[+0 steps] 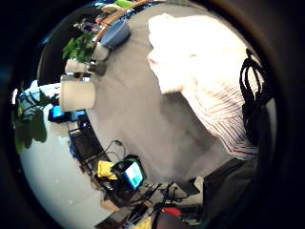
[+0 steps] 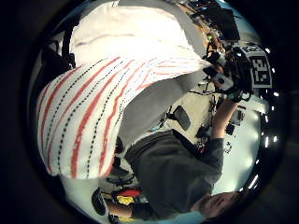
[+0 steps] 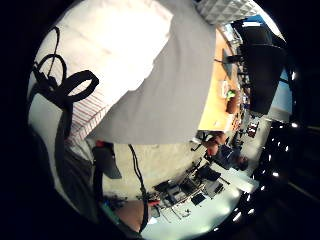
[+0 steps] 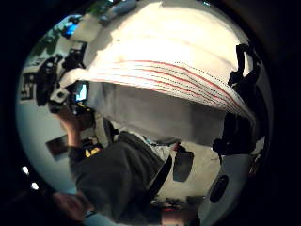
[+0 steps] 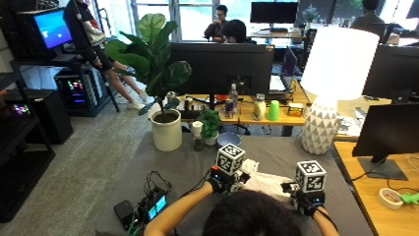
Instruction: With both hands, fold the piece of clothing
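Item: garment (image 5: 270,181), white with thin red and dark dotted stripes (image 2: 88,121). Location: on the grey table (image 5: 190,167), between the person's two gloved hands, at about 12 o'clock from the head at the outside view's lower edge. Near edge lifted off the tabletop; the rest lies bunched on the cloth surface (image 1: 190,52).

Left hand (image 5: 223,183): raised at the garment's 9 o'clock side, touching its edge. In the right thumb side palm view its fingers (image 4: 61,92) meet the striped hem, apparently pinching it; the exact finger pose cannot be told.

Right hand (image 5: 306,199): at the garment's 3 o'clock side. In the left thumb side palm view it sits at the cloth's corner (image 2: 224,77); fingers cannot be told.

Other stock on table: white pot with large-leaved plant (image 5: 165,132) at 11 o'clock; small plant (image 5: 209,125); blue bowl (image 5: 227,139); white lamp (image 5: 330,83) at 1 o'clock; small screen device (image 5: 154,206) at 9 o'clock.

Writing: none legible on the garment or on any other item.
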